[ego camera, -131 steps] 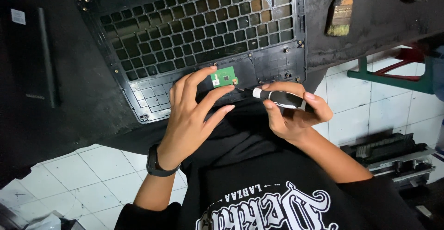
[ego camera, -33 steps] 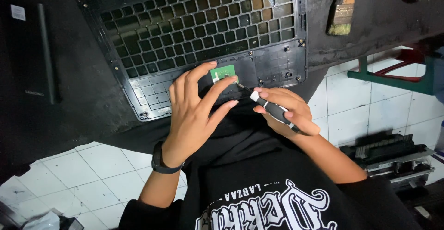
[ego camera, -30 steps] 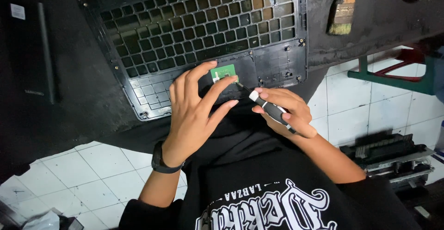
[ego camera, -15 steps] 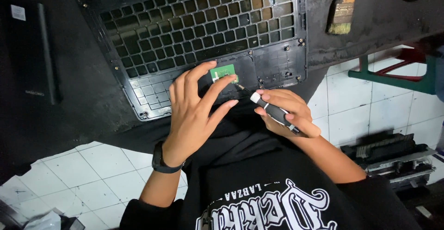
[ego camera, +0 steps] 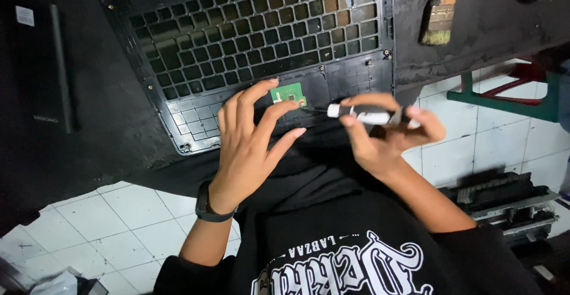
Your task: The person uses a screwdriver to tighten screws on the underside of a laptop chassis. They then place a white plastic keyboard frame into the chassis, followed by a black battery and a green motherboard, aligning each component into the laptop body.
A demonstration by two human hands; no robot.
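A black laptop top case (ego camera: 249, 40), keyboard grid facing up from the inside, lies on a dark table. A small green circuit board (ego camera: 288, 94) sits near its front edge. My left hand (ego camera: 252, 143) rests on the case with fingers spread, its fingertips beside the green board. My right hand (ego camera: 386, 138) grips a screwdriver (ego camera: 365, 115) with a white and black handle, held almost level, its tip pointing at the green board's right edge.
A paintbrush (ego camera: 438, 16) lies on the table at the upper right. A flat black device (ego camera: 41, 75) lies at the left. White floor tiles show below, with a red and green frame (ego camera: 504, 96) and black parts (ego camera: 504, 197) at the right.
My right hand has turned the screwdriver from slanted to nearly level, its tip still at the green board. My left hand has stayed on the case.
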